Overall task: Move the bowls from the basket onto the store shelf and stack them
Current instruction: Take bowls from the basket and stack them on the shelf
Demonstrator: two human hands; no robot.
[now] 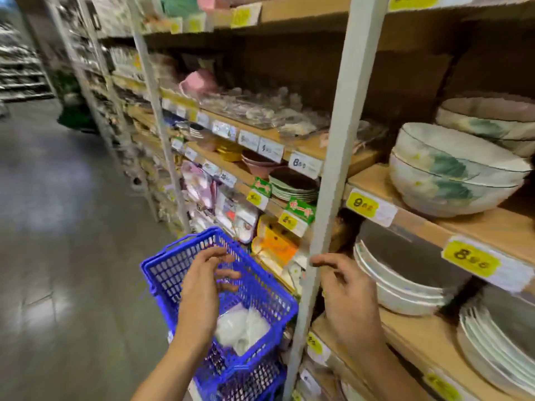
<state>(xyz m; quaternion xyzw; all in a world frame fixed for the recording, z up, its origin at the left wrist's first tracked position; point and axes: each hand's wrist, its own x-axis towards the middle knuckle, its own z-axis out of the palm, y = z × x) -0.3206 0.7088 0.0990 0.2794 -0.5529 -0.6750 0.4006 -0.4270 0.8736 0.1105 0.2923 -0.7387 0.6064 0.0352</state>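
Head view: the left hand (202,280) hovers empty, fingers loosely spread, over the blue basket (179,264), where pale, blurred bowls (241,328) lie. The right hand (344,290), empty and half-curled, hangs beside the shelf post (333,169), below stacked leaf-patterned bowls (451,175).

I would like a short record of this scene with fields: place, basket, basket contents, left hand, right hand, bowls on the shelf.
place: store aisle beside wooden shelves of tableware
basket: blue plastic basket, beside the shelving, below the hands
basket contents: white items, blurred, maybe wrapped bowls
left hand: left hand above the basket, fingers open, holding nothing
right hand: right hand near the grey shelf post, empty
bowls on the shelf: stack of leaf-patterned bowls on the upper right shelf
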